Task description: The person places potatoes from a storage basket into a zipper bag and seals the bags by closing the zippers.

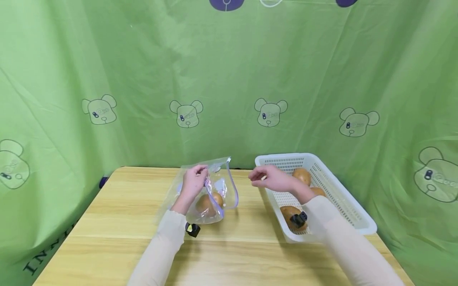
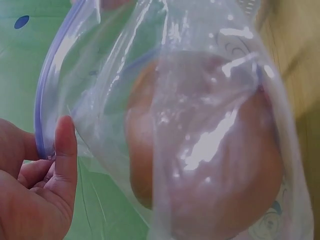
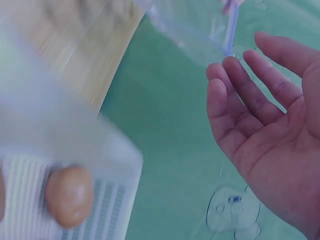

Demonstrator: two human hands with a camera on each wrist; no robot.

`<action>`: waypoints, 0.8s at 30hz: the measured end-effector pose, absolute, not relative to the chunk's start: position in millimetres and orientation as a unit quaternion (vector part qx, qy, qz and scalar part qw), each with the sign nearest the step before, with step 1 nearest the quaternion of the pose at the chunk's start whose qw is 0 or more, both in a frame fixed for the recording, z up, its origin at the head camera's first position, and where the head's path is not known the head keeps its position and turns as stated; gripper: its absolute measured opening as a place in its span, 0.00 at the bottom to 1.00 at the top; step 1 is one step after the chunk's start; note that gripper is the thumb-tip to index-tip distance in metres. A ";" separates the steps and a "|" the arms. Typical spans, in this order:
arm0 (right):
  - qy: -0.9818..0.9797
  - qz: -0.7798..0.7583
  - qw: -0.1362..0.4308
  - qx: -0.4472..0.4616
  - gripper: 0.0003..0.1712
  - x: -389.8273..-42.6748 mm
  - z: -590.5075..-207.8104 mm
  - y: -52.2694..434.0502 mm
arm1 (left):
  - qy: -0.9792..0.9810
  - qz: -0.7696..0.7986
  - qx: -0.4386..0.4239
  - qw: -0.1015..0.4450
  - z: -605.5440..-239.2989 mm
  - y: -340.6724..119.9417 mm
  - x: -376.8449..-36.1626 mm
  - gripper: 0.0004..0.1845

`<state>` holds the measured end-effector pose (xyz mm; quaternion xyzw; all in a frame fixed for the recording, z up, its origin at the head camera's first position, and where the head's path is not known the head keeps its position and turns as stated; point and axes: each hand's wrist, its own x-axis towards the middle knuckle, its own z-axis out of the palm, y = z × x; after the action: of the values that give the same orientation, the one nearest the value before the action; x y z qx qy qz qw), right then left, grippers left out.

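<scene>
A clear zip-lock bag (image 1: 229, 190) with a purple zip strip stands upright on the table, its mouth gaping to the right. Smooth, brown, bun-like pieces (image 1: 205, 204) lie inside; through the plastic in the left wrist view they look large and rounded (image 2: 210, 160). My left hand (image 1: 195, 180) pinches the bag's zip edge between thumb and fingers, as the left wrist view (image 2: 45, 185) also shows. Held in the air between bag and basket, my right hand (image 1: 270, 178) has loosely bent fingers. Its palm (image 3: 275, 115) holds nothing.
A white perforated plastic basket (image 1: 343, 198) stands on the right, partly under my right forearm. Several brown bun-like pieces (image 1: 302, 175) lie in it. The wooden table (image 1: 118, 214) ends at a green curtain (image 1: 229, 71) behind.
</scene>
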<state>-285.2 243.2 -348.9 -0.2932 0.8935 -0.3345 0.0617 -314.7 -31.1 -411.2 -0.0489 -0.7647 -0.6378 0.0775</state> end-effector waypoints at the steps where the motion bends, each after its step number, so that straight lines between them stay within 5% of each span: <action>1: 0.893 -0.336 0.063 -0.292 0.13 -284.1 -349.7 249.3 | -0.765 -0.638 -0.049 0.077 -411.7 -31.7 -314.6 0.14; 18: 0.925 -0.288 0.046 -0.244 0.16 -245.1 -382.4 325.1 | -0.758 -0.647 -0.045 0.075 -412.1 -34.7 -310.2 0.13; 24: 0.929 -0.295 0.050 -0.219 0.24 -234.3 -390.5 337.9 | -0.757 -0.648 -0.046 0.075 -412.8 -35.8 -310.1 0.13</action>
<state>-234.3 337.9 -390.5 -0.2187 0.9288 -0.2949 0.0495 -310.1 -35.8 -412.8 -0.0465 -0.7569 -0.6476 0.0747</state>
